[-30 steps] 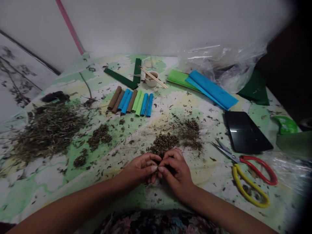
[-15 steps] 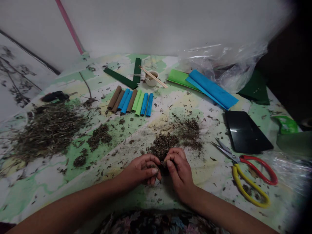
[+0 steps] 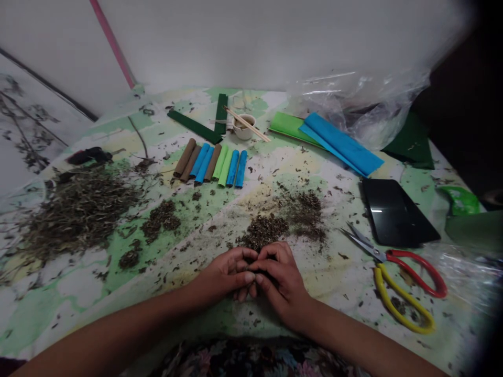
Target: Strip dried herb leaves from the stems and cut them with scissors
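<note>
My left hand [image 3: 236,271] is half curled, palm turned inward, with a little crumbled dried leaf between its thumb and fingers. Against its fingertips, my right hand [image 3: 280,277] closes its thumb and fingers on the same bits, which the fingers mostly hide. Just beyond both hands lies a dark heap of crumbled dried leaves [image 3: 267,229], with a looser scatter [image 3: 308,209] behind it. Smaller crumbled clumps [image 3: 161,220] lie to the left, beside a large pile of dried stems and leaves [image 3: 78,209].
A row of brown, blue and green rolls [image 3: 210,165] lies ahead. Behind it are dark green strips [image 3: 194,125] and a small cup [image 3: 244,131] with sticks across it. Blue sheets [image 3: 341,144], a black tablet-like slab [image 3: 396,212], scissors [image 3: 381,255] and clear plastic [image 3: 377,104] are right.
My right hand has shifted slightly left and now meets the left hand's fingertips. The leaf bits visible in the left hand before are now mostly covered.
</note>
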`<state>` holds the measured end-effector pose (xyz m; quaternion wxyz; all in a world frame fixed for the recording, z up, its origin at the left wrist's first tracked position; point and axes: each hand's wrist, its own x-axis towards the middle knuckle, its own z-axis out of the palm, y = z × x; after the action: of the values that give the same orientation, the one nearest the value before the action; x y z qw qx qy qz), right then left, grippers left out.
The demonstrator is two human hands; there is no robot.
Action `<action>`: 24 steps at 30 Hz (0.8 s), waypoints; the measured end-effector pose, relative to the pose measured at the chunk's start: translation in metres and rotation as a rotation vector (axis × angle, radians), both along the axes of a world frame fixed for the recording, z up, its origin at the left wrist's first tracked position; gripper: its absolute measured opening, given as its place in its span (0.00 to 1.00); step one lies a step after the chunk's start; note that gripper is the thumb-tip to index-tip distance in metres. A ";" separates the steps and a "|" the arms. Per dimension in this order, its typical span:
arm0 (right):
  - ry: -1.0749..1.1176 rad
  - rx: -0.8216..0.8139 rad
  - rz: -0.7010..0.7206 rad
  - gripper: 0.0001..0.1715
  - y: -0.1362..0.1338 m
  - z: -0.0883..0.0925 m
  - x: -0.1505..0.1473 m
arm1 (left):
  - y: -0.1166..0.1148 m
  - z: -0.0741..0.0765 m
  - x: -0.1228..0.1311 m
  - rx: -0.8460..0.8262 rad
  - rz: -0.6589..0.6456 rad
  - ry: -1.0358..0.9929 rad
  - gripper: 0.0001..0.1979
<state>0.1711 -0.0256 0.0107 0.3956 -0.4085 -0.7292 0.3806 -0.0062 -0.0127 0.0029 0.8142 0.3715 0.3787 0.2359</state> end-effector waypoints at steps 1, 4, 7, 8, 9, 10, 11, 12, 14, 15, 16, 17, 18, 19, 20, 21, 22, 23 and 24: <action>0.000 -0.002 -0.014 0.08 0.000 0.000 0.000 | 0.000 0.000 0.000 0.000 -0.001 0.001 0.21; 0.002 -0.014 -0.069 0.08 -0.001 0.001 0.000 | 0.000 0.002 0.001 -0.013 0.020 -0.018 0.20; -0.006 -0.025 -0.100 0.09 -0.002 0.002 0.000 | 0.001 0.002 0.001 -0.042 0.058 -0.043 0.17; -0.008 -0.025 -0.104 0.09 -0.002 0.002 0.000 | 0.001 0.001 0.001 -0.047 0.063 -0.051 0.16; -0.009 -0.024 -0.102 0.08 -0.002 0.002 0.000 | 0.001 0.000 0.001 -0.047 0.064 -0.059 0.16; -0.011 -0.021 -0.090 0.07 -0.001 0.001 0.000 | 0.001 -0.001 0.001 -0.045 0.063 -0.069 0.16; -0.012 -0.017 -0.074 0.08 -0.001 0.001 0.000 | 0.000 -0.003 0.001 -0.042 0.061 -0.078 0.17; -0.011 -0.011 -0.056 0.09 -0.001 0.000 0.000 | 0.000 -0.004 0.000 -0.040 0.057 -0.085 0.17; -0.002 0.001 -0.029 0.10 0.000 0.000 0.000 | 0.000 -0.005 0.000 -0.037 0.049 -0.078 0.19; 0.008 0.007 -0.025 0.10 0.000 0.000 0.000 | 0.000 -0.005 0.000 -0.035 0.043 -0.068 0.19; 0.022 0.011 -0.028 0.09 0.000 0.000 -0.001 | -0.001 -0.004 -0.001 -0.030 0.038 -0.057 0.19; 0.037 0.011 -0.032 0.08 0.000 0.000 -0.001 | -0.001 -0.004 -0.001 -0.024 0.034 -0.048 0.19; 0.050 0.007 -0.039 0.07 0.001 0.000 -0.001 | 0.000 -0.003 -0.001 -0.018 0.033 -0.044 0.19; 0.058 -0.002 -0.048 0.06 0.001 0.001 -0.001 | 0.000 -0.002 0.000 -0.013 0.033 -0.043 0.19; 0.062 -0.013 -0.059 0.06 0.001 0.001 -0.001 | 0.000 -0.001 0.000 -0.009 0.032 -0.044 0.18; 0.061 -0.025 -0.069 0.06 0.001 0.001 -0.002 | 0.000 -0.001 0.000 -0.008 0.031 -0.044 0.18; 0.056 -0.037 -0.079 0.07 0.001 0.002 -0.002 | 0.000 -0.001 0.000 -0.009 0.031 -0.047 0.17; 0.050 -0.048 -0.090 0.08 0.001 0.002 -0.002 | -0.001 -0.002 0.000 -0.012 0.033 -0.053 0.16; 0.043 -0.057 -0.099 0.09 0.001 0.002 -0.002 | -0.001 -0.003 0.000 -0.019 0.042 -0.065 0.16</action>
<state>0.1694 -0.0245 0.0122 0.4178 -0.4467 -0.6884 0.3899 -0.0062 -0.0135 0.0003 0.8243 0.3481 0.3621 0.2612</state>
